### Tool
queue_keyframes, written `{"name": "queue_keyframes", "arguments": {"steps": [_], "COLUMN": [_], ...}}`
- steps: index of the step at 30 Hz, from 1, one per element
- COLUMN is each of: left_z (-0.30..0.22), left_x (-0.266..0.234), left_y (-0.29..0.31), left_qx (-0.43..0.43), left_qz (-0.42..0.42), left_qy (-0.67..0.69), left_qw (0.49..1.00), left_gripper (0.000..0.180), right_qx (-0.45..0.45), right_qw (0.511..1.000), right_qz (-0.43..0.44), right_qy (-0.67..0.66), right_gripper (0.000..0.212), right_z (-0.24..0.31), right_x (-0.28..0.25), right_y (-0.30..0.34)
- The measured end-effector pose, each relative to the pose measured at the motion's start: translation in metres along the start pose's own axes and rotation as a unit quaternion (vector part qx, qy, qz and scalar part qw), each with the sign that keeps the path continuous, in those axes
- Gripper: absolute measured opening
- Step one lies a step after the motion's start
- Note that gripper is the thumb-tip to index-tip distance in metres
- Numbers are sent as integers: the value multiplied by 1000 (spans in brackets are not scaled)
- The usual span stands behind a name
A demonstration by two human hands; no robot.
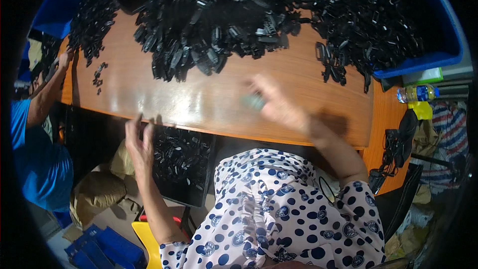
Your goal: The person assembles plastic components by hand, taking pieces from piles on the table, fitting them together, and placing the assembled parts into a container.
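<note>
My right hand (281, 105) is over the middle of the wooden table (214, 102), smeared by motion. A blurred grey-green patch (253, 101) shows at its fingers; whether it is a held piece or something on a finger, I cannot tell. At the table's front edge, my left hand (139, 142) points its fingers upward, thumb and fingers apart. Small dark spots show by its fingertips, too unclear to name. Beyond both hands lies a large heap of black plastic buckle-like parts (214, 35). Below the edge, beside my left hand, a black tray (199, 189) holds more black parts.
Another heap of black parts (363, 30) fills the far right, near a blue bin (450, 60). A plastic bottle (418, 93) lies at the right. On the left, a co-worker in a blue shirt (42, 159) reaches to the table. Blue crates (107, 249) stand on the floor.
</note>
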State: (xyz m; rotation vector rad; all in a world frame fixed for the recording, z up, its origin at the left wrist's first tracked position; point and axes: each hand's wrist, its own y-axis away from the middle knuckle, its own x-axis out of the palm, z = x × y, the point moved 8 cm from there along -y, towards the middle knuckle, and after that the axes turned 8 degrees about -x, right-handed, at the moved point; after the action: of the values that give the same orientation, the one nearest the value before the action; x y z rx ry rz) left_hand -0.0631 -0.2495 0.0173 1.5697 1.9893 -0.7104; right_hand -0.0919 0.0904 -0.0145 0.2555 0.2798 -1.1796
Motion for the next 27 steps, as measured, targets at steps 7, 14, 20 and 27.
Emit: {"name": "queue_keyframes", "arguments": {"steps": [7, 14, 20, 27], "left_z": [0, -33, -99, -193], "left_x": [63, 91, 104, 158], "left_y": [-121, -103, -58, 10], "left_qx": [34, 39, 161, 242], "left_qz": [-36, -22, -12, 160], "left_qy": [-136, -125, -122, 8], "left_qw": [989, 991, 979, 957], "left_gripper": [32, 22, 40, 31], "right_qx": [-33, -10, -1, -58], "right_qw": [832, 860, 947, 942], "right_qz": [-181, -66, -244, -171], "right_qy": [524, 506, 206, -285], "right_gripper": [29, 21, 32, 27], "right_z": [-32, -66, -61, -36], "right_x": [-187, -197, -234, -172], "right_y": [12, 0, 21, 40]}}
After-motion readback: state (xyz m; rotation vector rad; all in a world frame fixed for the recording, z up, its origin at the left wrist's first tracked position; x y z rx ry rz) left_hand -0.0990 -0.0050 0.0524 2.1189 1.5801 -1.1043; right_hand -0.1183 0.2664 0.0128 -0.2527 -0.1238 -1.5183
